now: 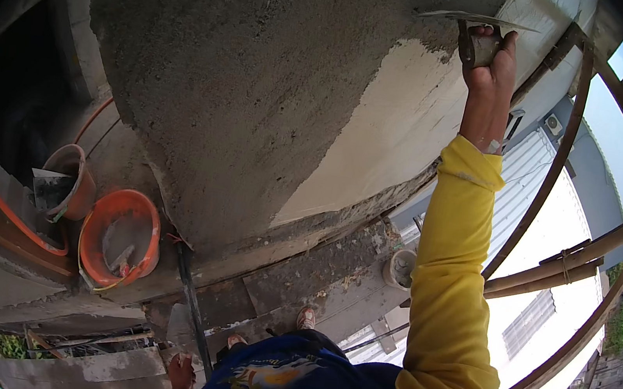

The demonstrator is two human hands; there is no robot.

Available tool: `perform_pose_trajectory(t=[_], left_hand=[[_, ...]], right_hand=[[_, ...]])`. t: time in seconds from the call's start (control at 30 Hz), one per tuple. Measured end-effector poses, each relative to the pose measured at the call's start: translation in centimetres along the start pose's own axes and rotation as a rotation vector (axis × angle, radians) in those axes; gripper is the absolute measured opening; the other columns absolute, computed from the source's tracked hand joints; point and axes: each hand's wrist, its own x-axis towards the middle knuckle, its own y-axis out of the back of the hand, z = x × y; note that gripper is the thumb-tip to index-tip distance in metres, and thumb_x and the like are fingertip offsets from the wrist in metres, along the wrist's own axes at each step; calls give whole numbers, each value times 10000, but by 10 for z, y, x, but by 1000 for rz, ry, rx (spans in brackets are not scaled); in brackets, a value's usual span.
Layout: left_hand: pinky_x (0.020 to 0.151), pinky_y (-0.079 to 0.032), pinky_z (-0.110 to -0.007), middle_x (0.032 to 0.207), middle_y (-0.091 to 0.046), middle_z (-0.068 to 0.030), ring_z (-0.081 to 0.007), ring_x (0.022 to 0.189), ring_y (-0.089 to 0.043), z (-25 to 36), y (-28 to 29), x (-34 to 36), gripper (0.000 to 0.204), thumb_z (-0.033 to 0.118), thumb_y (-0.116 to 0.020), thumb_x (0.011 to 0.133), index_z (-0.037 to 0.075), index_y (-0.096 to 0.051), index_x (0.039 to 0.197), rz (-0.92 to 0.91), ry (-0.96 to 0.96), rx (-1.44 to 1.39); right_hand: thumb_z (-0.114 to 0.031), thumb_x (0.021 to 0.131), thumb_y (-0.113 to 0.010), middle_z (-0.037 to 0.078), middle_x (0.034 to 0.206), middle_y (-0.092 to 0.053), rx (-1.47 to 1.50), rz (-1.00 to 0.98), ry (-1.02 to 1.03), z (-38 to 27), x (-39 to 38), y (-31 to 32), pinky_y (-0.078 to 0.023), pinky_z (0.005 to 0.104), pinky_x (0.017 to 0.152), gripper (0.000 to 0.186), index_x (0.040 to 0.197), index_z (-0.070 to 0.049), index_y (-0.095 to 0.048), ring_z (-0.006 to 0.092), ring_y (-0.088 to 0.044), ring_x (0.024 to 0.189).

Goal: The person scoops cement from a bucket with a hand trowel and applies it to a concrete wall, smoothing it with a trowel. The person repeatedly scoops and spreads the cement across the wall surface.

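My right hand [492, 67] is raised high at the upper right, its fingers closed around the handle of a plastering trowel [480, 19]. The trowel's thin flat blade shows edge-on against the upper wall. Rough grey wet mortar [249, 68] covers much of that wall, beside a bare cream-coloured patch [382, 133]. Low on the left, my left hand [182, 373] hangs near a dark upright pole [192, 309]. Its fingers are loosely apart, with nothing seen in them.
An orange bucket [88, 244] with grey mortar and a small tool stands on the left ledge, beside a paler bucket [82, 188] holding a flat tool. Another bucket [399, 269] sits beyond my feet on the plank walkway [345, 301]. Scaffold poles [569, 268] cross the right side.
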Motion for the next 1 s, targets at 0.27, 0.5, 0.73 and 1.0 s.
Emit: perform_pose_trajectory(t=[0.27, 0.5, 0.73, 1.0], left_hand=[[510, -436, -388, 640, -566, -72, -161, 553, -537, -100, 13, 30, 292, 301, -741, 1003, 32, -632, 970, 224, -81, 101], [619, -523, -442, 736, -692, -138, -240, 666, -683, -66, 57, 53, 362, 351, -771, 962, 6, -688, 1032, 176, -141, 314], [622, -524, -441, 740, -694, -137, -238, 667, -681, 25, 89, 43, 366, 355, -771, 964, 5, -691, 1035, 62, -154, 409], [626, -525, -441, 745, -697, -136, -235, 668, -679, 120, 87, 17, 372, 360, -771, 965, 4, -695, 1040, 61, -164, 498]], right_hand=[[-312, 1090, -673, 92, 905, -646, -210, 422, 144, 79, -151, 96, -601, 411, 693, 269, 1102, -55, -595, 223, -646, 767], [-191, 1041, -714, 94, 865, -632, -460, 529, 22, 184, -206, 88, -568, 341, 605, 324, 1190, 12, -511, 189, -632, 659], [-167, 1003, -709, 198, 905, -692, -1267, 540, 403, 210, -241, 77, -524, 497, 724, 251, 1159, -18, -580, 402, -651, 746], [-154, 991, -736, 169, 861, -687, -1079, 968, -84, 260, -309, 289, -548, 445, 654, 245, 1140, -22, -593, 302, -678, 692]])
